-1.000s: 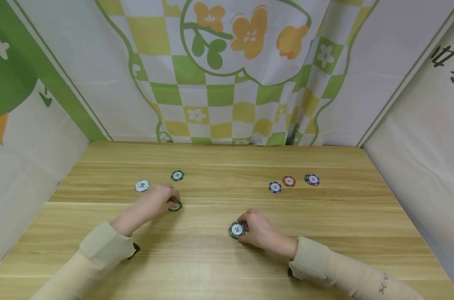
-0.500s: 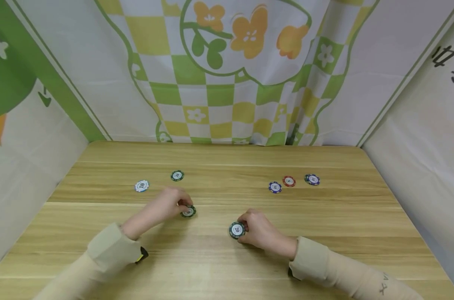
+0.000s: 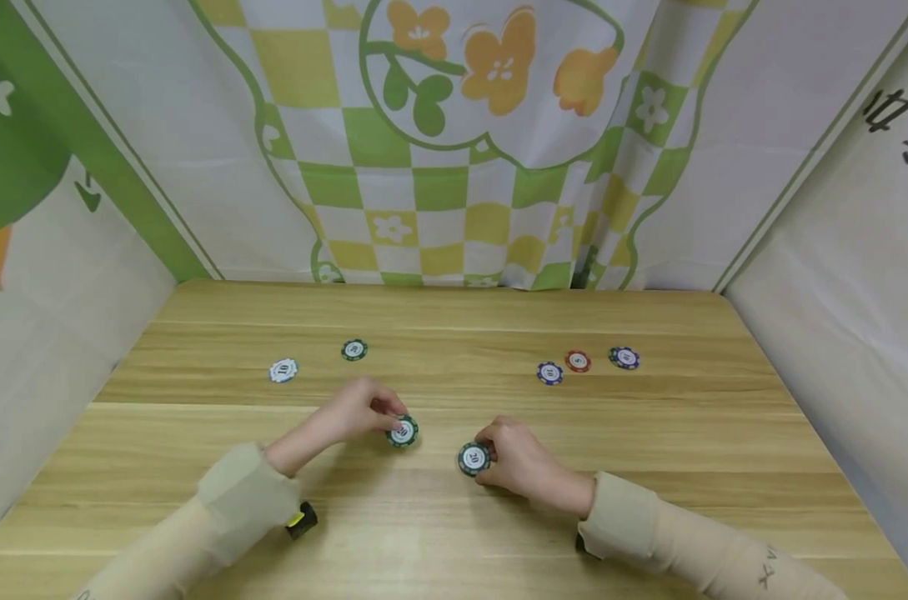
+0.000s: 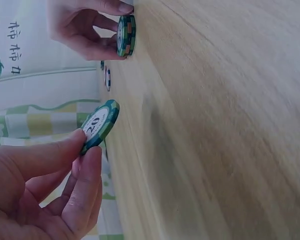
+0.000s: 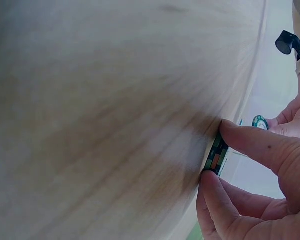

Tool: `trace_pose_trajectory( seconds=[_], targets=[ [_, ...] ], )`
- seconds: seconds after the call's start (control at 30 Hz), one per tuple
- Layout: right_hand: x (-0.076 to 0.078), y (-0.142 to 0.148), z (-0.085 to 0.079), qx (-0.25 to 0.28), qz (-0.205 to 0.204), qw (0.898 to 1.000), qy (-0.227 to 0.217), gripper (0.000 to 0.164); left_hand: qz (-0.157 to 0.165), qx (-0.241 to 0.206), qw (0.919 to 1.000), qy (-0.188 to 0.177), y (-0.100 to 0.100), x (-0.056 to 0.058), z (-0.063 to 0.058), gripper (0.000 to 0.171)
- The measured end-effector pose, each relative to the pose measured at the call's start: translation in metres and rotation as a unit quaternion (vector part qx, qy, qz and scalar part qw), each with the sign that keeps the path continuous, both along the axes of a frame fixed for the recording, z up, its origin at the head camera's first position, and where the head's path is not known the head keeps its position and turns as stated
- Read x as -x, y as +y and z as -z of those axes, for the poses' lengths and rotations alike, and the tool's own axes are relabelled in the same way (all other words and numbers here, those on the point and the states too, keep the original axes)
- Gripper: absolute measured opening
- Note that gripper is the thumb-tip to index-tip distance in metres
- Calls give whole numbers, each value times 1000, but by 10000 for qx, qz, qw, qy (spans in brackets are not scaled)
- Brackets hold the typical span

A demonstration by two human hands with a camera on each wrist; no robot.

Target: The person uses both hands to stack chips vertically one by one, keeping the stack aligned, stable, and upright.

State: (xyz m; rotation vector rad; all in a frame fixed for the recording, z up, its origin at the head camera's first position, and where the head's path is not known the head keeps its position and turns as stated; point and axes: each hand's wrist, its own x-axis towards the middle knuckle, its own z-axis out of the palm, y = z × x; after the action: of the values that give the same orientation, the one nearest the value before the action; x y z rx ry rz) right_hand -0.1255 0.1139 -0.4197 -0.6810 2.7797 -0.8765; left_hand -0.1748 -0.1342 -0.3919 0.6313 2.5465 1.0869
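My left hand (image 3: 363, 410) pinches a green poker chip (image 4: 101, 125) marked 20 between thumb and fingers. In the left wrist view that chip is tilted and held above the wooden table (image 3: 423, 533). To its right, my right hand (image 3: 524, 462) grips a short stack of green poker chips (image 3: 474, 459) by its edges, thumb on one side and fingers on the other. A 20 shows on the top chip. In the right wrist view this stack sits right at the table surface, its layered edge showing between thumb and fingertips.
At the back left lie a white chip (image 3: 283, 371) and a green chip (image 3: 354, 350). At the back right are a blue chip (image 3: 550, 373), a red chip (image 3: 578, 362) and another blue chip (image 3: 624, 358) overlapping a green one. A patterned curtain (image 3: 454, 192) hangs behind the table.
My left hand has carried its green chip rightward and slightly nearer, toward the stack. The right hand and its stack have stayed in place.
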Motion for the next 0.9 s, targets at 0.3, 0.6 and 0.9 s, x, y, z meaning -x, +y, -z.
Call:
trace_pose_trajectory(
  seconds=[0.3,0.6,0.9],
  targets=[
    [1,0,-1,8,21,10000,-27,40,-77,-620,9944,-853,8,2,9,16],
    [2,0,-2,-71,14,10000,-66,40,-287,-892,9866,-1335,23,-2,14,17],
    [0,0,-3,-76,11,9999,-80,39,-339,-1410,9737,-1756,37,-7,21,22]
  ],
)
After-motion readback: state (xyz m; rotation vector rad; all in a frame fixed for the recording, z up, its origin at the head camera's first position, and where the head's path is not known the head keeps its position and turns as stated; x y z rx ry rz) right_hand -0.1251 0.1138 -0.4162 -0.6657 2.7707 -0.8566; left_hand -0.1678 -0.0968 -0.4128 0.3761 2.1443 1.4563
